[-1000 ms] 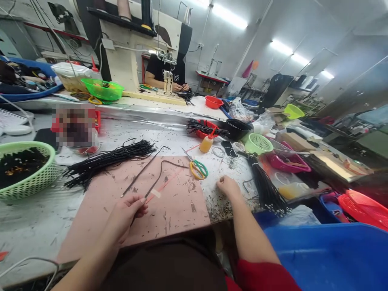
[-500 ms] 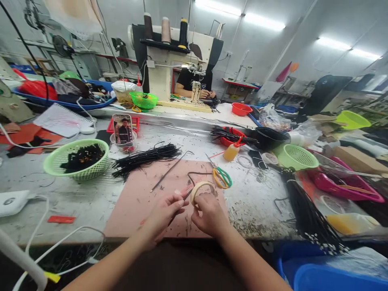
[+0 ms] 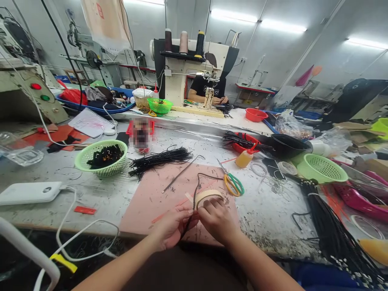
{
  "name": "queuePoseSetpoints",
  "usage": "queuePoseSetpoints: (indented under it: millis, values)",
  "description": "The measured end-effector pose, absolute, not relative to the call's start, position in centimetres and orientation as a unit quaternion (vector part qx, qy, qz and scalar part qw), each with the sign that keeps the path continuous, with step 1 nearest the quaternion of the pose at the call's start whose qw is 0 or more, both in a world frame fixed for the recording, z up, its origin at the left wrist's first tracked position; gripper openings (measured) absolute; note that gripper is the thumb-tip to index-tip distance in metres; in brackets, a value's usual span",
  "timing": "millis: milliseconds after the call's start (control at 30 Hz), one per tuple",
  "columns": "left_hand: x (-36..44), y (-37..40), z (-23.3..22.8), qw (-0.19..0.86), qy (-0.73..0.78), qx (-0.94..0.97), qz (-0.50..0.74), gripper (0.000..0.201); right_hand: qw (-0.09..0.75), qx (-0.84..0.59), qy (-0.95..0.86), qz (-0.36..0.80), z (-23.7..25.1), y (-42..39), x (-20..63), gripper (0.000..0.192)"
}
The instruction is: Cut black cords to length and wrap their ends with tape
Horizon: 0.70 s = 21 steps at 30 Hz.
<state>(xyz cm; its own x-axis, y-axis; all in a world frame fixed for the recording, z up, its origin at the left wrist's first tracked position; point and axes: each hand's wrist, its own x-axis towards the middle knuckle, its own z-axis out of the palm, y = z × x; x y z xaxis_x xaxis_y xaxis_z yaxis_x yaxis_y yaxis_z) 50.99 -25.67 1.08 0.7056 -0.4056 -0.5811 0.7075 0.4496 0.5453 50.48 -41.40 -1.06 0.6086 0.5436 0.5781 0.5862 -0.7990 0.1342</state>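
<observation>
Moved since 0.5 s ago: both hands a bit nearer to front edge of pink mat (image 3: 145, 202), tape roll (image 3: 209, 196) now lower, just above right hand (image 3: 216, 220). Left hand (image 3: 172, 228) pinching black cord (image 3: 195, 194), long axis going up and away from fingers toward scissors (image 3: 232, 184); right fingers curled on roll, equally near. Fingertips and tape end hidden, cannot tell exact contact w/ cord.

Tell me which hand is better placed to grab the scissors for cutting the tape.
Right, probably. The right hand holds the tape roll just below the scissors, which lie on its side. The left hand pinches the black cord and sits farther away.
</observation>
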Motion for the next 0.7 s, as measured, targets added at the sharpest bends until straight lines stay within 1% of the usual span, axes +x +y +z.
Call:
queuePoseSetpoints:
  millis: [267,400,467,500,533,567,600,633,667,700]
  values:
    - [50.9,-25.5,0.8,0.834,0.200,0.391,-0.334,0.009,0.032,-0.880,-0.336,-0.333,-1.3,-41.6,50.2,0.017]
    - [50.7,-25.7,0.9,0.835,0.208,0.383,-0.336,0.009,0.060,-0.870,-0.342,-0.351,-1.0,-41.7,50.0,0.019]
    - [50.5,-25.7,0.9,0.840,0.213,0.376,-0.330,0.010,0.092,-0.871,-0.343,-0.341,-1.0,-41.6,49.8,0.018]
    - [50.5,-25.7,0.9,0.843,0.210,0.373,-0.325,0.010,0.125,-0.873,-0.337,-0.330,-1.0,-41.6,49.7,0.017]
    - [50.4,-25.7,0.9,0.846,0.204,0.373,-0.321,0.010,0.176,-0.876,-0.324,-0.312,-1.0,-41.4,49.6,0.016]
    - [50.4,-25.7,0.8,0.849,0.193,0.374,-0.318,0.011,0.249,-0.876,-0.303,-0.282,-1.1,-41.2,49.4,0.019]
    - [50.4,-25.6,0.8,0.852,0.181,0.377,-0.316,0.012,0.343,-0.866,-0.275,-0.237,-1.1,-40.9,49.3,0.026]
    - [50.4,-25.6,0.8,0.854,0.169,0.380,-0.311,0.013,0.454,-0.839,-0.239,-0.182,-1.1,-40.5,49.1,0.034]
    - [50.5,-25.6,0.7,0.857,0.155,0.384,-0.307,0.015,0.572,-0.788,-0.195,-0.120,-1.2,-40.1,49.0,0.037]
    - [50.5,-25.6,0.7,0.858,0.141,0.389,-0.304,0.016,0.680,-0.716,-0.145,-0.062,-1.2,-39.6,49.0,0.036]
